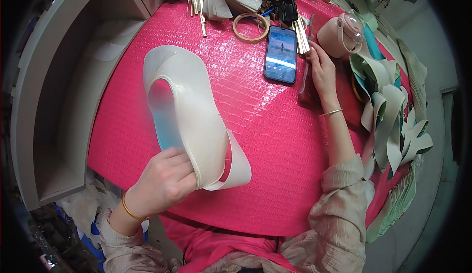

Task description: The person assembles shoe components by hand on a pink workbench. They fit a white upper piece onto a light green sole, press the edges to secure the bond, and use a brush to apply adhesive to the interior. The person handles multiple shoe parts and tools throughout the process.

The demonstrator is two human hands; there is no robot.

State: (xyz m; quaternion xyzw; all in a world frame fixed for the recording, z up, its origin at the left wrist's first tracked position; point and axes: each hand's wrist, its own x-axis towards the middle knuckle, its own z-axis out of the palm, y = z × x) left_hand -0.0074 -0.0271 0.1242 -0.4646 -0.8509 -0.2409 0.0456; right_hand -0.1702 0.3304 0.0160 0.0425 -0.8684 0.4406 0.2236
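Observation:
My left hand (164, 182) is closed on the heel end of a cream shoe upper (194, 110), which I hold over the pink table. Its rounded toe end points away from me, and a blue-tinted lining shows through the opening. A loose flap (239, 162) of the upper curves out on the right. At the far right, my right hand (323, 71) reaches to the ends of narrow pale gold strips (301, 36), its fingers close together at a strip's tip. The fingertips partly hide that contact. A phone (280, 55) with a lit screen lies left of this hand.
A pink lidded cup (332, 37) stands beyond my right hand. Several curled cream and green pieces (388, 110) are heaped along the right edge. Tape rolls (236, 28) and stacked pale pieces (216, 0) lie at the back. A grey open cabinet (29, 106) borders the left.

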